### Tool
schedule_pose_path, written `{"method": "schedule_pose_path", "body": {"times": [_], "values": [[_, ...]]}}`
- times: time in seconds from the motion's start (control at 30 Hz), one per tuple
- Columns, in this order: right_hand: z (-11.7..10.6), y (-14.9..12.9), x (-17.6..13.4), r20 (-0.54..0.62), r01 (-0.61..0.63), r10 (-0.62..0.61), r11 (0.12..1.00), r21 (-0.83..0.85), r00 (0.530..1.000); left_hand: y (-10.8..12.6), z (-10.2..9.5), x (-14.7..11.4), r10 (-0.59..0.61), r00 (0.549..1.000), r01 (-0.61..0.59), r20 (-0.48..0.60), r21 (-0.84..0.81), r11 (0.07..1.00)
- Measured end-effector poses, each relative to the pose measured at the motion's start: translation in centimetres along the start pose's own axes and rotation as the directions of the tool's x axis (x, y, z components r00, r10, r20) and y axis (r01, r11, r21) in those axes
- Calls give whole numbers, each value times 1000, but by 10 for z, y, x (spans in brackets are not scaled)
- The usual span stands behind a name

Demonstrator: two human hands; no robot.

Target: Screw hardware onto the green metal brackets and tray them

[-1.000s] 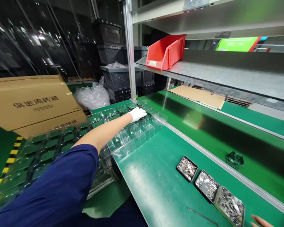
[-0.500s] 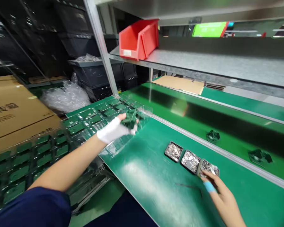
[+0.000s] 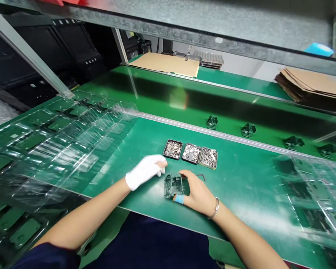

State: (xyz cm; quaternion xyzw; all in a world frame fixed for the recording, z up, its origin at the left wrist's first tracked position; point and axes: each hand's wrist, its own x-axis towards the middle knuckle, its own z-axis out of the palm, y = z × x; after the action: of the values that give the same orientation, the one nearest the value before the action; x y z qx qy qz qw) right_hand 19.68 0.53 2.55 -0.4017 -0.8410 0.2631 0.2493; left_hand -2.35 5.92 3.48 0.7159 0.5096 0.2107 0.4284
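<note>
My right hand [image 3: 197, 192], with blue tape on the thumb and a bracelet at the wrist, grips a dark green see-through plastic housing [image 3: 172, 185] by its right side, low over the green bench. Just up and left of it is my left hand [image 3: 147, 171] in a white glove with some bare fingertips. Its fingers are loosely bent and apart from the housing, with nothing visible in them. Three small square dishes of metal parts stand in a row beyond my hands: a left dish [image 3: 173, 149], a middle dish [image 3: 191, 153] and a right dish [image 3: 208, 157]. A hex key [image 3: 202, 176] lies partly behind my right hand.
Clear plastic blister trays [image 3: 81, 130] with green parts cover the left side; another blister tray [image 3: 316, 190] is at right. Several similar housings [image 3: 248, 129] stand beyond the metal rail [image 3: 184, 127]. A metal shelf [image 3: 184, 31] overhangs the back. Cardboard sheets [image 3: 316, 84] lie back right.
My left hand has come from the left blister tray to the bench middle. The green part it held appears now in my right hand, which has left the right dish. The view has swung right.
</note>
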Motion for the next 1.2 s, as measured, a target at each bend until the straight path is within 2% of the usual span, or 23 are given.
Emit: {"method": "schedule_pose_path", "body": {"times": [0.03,0.07,0.13,0.2,0.3,0.5,0.67,0.8,0.83,0.9,0.97,1.0,1.03,1.1,1.2], "values": [[4,3,0,11,-46,46,998,-34,999,2,-8,13,79,994,-55,-80,260,964],[8,5,0,26,-73,75,995,-67,997,3,-14,26,113,988,-65,-106,377,924],[12,7,0,55,-95,102,989,-110,993,3,-17,50,160,983,-90,-86,534,840],[10,6,0,65,-92,99,991,-98,993,2,-14,69,171,984,-111,-42,603,790],[1,8,-2,27,-61,62,998,-34,998,-2,-5,84,163,987,-119,-3,675,729],[-9,16,-2,-34,-51,52,998,35,998,-5,-5,87,172,983,-166,68,738,654],[-8,16,-1,-45,-62,65,997,54,997,-4,-3,94,175,981,-179,84,739,650],[-10,18,-1,-62,-73,78,995,69,995,6,-13,87,190,982,-142,15,723,676],[-10,19,-1,-79,-78,85,993,89,993,10,-15,80,203,979,-123,-28,711,692],[-10,19,0,-136,-108,134,977,185,982,19,-16,60,229,963,-101,-143,596,796],[-9,17,2,-181,-153,236,912,382,955,26,-9,35,204,950,-140,-238,262,955],[-8,14,4,-175,-172,293,850,499,940,29,-3,22,172,959,-159,-225,76,984],[-7,11,6,-149,-185,340,772,607,928,32,4,11,151,969,-170,-194,-80,982],[-5,4,10,-65,-209,389,620,756,919,35,19,-5,148,981,-174,-122,-243,954],[-1,-4,15,19,-245,411,504,828,912,38,34,-14,204,971,-229,-123,-242,943]]}}
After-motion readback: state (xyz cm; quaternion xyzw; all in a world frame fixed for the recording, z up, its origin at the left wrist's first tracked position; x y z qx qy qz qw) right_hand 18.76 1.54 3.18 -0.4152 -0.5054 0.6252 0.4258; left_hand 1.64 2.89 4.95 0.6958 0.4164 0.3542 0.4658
